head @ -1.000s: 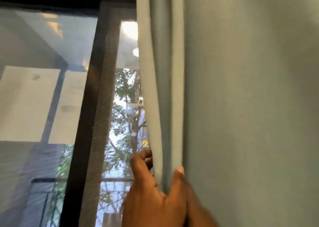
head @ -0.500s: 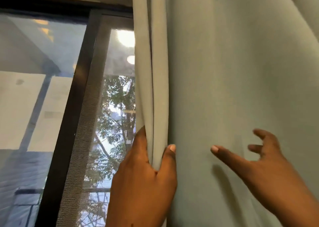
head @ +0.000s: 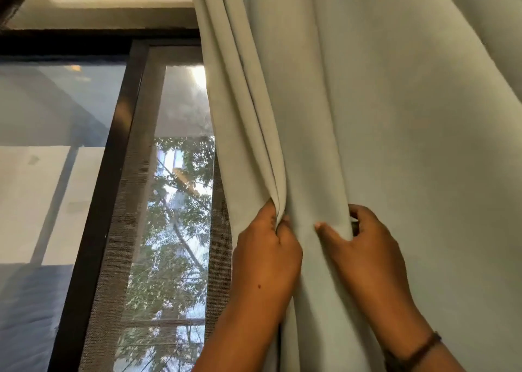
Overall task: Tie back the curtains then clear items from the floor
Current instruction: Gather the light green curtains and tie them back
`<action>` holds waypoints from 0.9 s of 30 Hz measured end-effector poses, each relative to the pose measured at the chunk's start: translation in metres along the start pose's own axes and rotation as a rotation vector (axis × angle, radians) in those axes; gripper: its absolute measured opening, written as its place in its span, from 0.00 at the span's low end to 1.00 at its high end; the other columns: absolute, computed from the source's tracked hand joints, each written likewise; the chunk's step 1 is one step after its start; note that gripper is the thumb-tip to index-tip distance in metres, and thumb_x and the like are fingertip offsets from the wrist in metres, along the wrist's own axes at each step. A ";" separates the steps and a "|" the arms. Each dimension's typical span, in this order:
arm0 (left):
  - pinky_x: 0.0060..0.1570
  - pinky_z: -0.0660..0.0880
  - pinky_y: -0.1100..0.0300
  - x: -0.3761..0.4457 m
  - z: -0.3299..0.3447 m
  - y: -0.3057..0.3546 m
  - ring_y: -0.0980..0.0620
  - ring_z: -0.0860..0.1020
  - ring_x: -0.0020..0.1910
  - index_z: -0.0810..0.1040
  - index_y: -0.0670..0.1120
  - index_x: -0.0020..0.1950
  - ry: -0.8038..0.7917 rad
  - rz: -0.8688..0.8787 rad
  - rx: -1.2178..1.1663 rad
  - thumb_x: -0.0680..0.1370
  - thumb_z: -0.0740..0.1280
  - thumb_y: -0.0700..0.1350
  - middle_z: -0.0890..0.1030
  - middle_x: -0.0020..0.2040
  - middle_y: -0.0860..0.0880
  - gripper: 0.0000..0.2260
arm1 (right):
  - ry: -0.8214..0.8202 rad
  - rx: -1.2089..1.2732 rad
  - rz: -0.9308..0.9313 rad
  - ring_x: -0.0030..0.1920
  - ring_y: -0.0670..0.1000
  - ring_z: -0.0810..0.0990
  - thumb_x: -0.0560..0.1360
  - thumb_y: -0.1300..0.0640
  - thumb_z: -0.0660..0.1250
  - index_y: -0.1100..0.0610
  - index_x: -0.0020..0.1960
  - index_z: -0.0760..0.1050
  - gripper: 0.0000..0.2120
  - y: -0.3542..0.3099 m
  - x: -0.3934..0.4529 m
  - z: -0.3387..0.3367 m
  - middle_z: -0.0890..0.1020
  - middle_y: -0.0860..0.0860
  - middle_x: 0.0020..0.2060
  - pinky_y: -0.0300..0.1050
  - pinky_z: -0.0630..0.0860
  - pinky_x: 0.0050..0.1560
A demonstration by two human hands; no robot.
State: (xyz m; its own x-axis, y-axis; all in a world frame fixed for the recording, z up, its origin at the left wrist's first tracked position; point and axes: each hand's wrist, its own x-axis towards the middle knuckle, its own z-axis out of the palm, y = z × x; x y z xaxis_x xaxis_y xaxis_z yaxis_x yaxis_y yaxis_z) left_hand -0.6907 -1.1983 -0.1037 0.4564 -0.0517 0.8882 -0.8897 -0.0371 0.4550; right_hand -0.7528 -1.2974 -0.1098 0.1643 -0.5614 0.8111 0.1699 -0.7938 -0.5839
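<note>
Curtain (head: 395, 117), one, gripped by two hands: left (head: 265, 258), right (head: 364, 247).

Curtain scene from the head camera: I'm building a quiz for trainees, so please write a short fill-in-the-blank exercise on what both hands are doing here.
1. The left hand pinches the pale grey-green fabric curtain at its ____ edge.
2. The right hand gathers a ____ of the same curtain.
3. A dark ____ circles the right wrist.
4. Through the black-framed glass window, green ____ show.

Missing words: left; fold; band; trees
</note>
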 end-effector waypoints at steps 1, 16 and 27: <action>0.53 0.71 0.63 0.001 0.002 0.002 0.50 0.76 0.58 0.73 0.52 0.65 0.000 0.015 0.005 0.80 0.61 0.48 0.78 0.56 0.57 0.14 | 0.048 -0.022 -0.041 0.48 0.54 0.80 0.73 0.47 0.67 0.50 0.55 0.75 0.13 0.005 0.005 -0.001 0.82 0.49 0.49 0.47 0.77 0.47; 0.46 0.73 0.53 0.122 -0.105 0.029 0.48 0.73 0.46 0.70 0.44 0.59 0.157 0.173 0.346 0.78 0.63 0.50 0.73 0.48 0.48 0.13 | -0.048 -0.162 -0.361 0.46 0.60 0.77 0.73 0.56 0.59 0.57 0.51 0.70 0.08 -0.095 0.052 0.048 0.79 0.56 0.48 0.45 0.70 0.42; 0.47 0.72 0.54 0.192 -0.176 0.025 0.43 0.76 0.51 0.69 0.47 0.62 0.144 0.149 0.197 0.74 0.65 0.42 0.77 0.54 0.45 0.17 | -0.357 -0.448 -0.393 0.41 0.57 0.74 0.74 0.59 0.60 0.59 0.44 0.73 0.05 -0.198 0.098 0.076 0.75 0.55 0.42 0.41 0.68 0.37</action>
State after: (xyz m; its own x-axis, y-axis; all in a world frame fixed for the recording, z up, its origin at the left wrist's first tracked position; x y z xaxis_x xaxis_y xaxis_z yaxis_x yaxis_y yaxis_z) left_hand -0.6272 -1.0331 0.0893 0.3024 0.0702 0.9506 -0.9215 -0.2335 0.3104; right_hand -0.6970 -1.1774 0.0832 0.4953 -0.1620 0.8535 -0.1230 -0.9856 -0.1157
